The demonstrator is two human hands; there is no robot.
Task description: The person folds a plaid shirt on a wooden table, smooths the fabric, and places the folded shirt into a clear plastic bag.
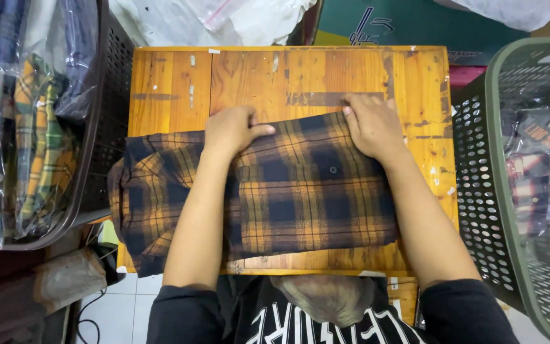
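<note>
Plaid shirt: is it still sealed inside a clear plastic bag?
No, the plaid shirt lies bare on the wooden table, with the left hand and right hand pressing directly on its cloth.

Support: small wooden table (pixel 173 83), orange-brown planks, top worn, with grey scuffs and pale flecks of old tape or paint. A darker grey strip mark runs across the far middle.

On it: one plaid shirt (pixel 300 191), dark navy and mustard check, folded into a rough rectangle covering the near half of the top. One button shows near its middle. Its left part bunches and hangs over the table's left edge. Far half of the top is bare wood.
</note>
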